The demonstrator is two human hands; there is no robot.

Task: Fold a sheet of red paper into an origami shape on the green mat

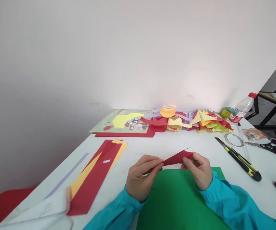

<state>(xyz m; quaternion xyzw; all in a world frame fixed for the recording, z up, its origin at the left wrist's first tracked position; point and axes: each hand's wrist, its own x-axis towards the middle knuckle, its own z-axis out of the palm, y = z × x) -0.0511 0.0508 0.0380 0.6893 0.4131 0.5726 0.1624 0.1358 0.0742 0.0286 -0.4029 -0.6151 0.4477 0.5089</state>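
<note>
A folded piece of red paper (175, 158) is held up between my two hands, above the far edge of a green mat (176, 198). My left hand (142, 175) pinches its left end between thumb and fingers. At the other end, my right hand (198, 169) grips the paper with the thumb on the near side. A thin curled sliver sticks up from its top edge. Part of the paper is hidden behind my fingers.
Red and yellow strips (97, 175) lie left, beside a purple strip (67, 175). Folded paper shapes (205, 121) and a printed paper pack (121, 121) sit along the wall. On the right are a utility knife (239, 159), scissors (272, 147), a tape roll (234, 140) and a bottle (242, 108).
</note>
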